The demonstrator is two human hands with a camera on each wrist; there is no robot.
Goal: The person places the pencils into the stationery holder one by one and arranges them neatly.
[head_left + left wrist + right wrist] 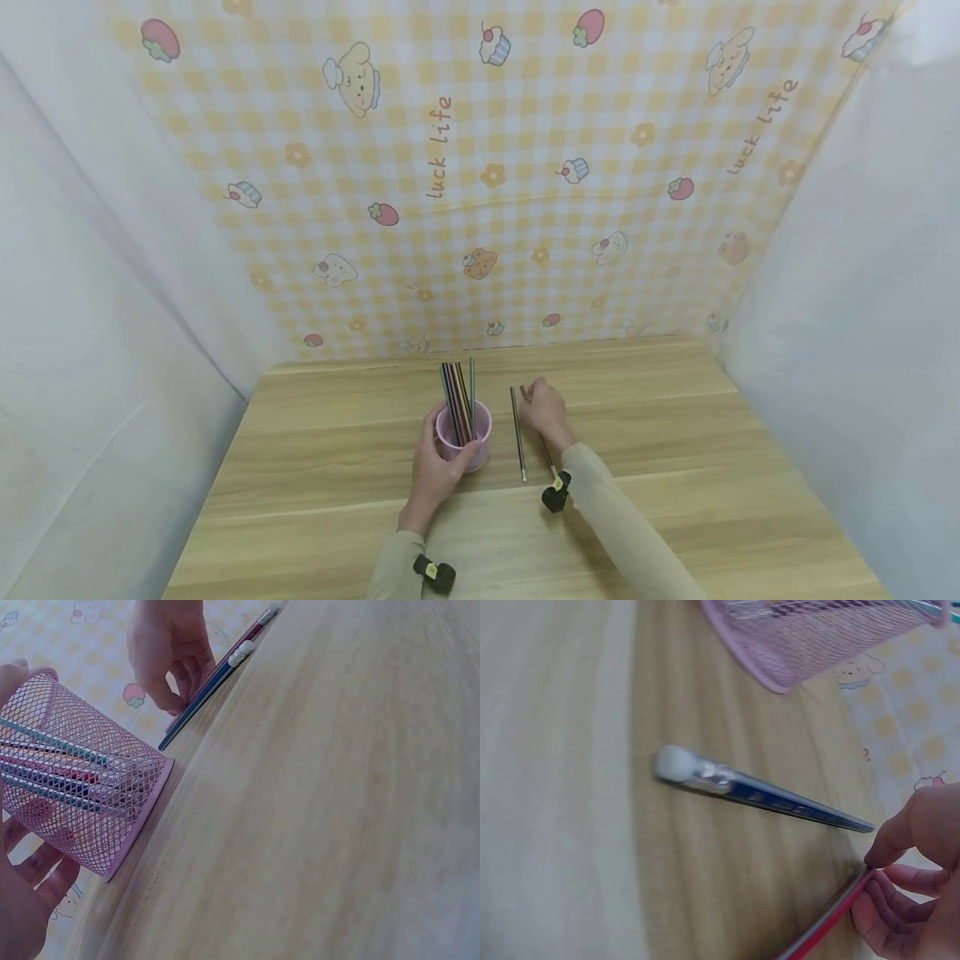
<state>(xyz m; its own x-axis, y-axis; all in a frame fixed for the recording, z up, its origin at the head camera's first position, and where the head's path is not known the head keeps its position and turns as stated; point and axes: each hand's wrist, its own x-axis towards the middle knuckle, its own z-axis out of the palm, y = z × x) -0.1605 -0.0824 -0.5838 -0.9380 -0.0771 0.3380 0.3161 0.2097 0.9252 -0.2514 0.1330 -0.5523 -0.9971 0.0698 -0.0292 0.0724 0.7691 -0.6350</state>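
A pink mesh pen holder (483, 457) stands upright on the wooden table, with several pencils (459, 400) leaning inside it. My left hand (435, 475) grips its side, thumb near and fingers curled round the far side. To the right lies a dark blue pencil (780, 801) with a white eraser (676, 763), untouched. Just beyond it, my right hand (546, 412) pinches a red pencil (825, 924) near its far end between thumb and fingers. The red pencil's other end, with a metal band, points toward me, low over or on the table; I cannot tell which.
The wood-grain table (315, 483) runs back to a yellow checked cloth (420, 250) hanging behind it. White sheets hang at the left (112, 333) and right (847, 292). Small black cameras sit on the left wrist (442, 577) and right wrist (555, 496).
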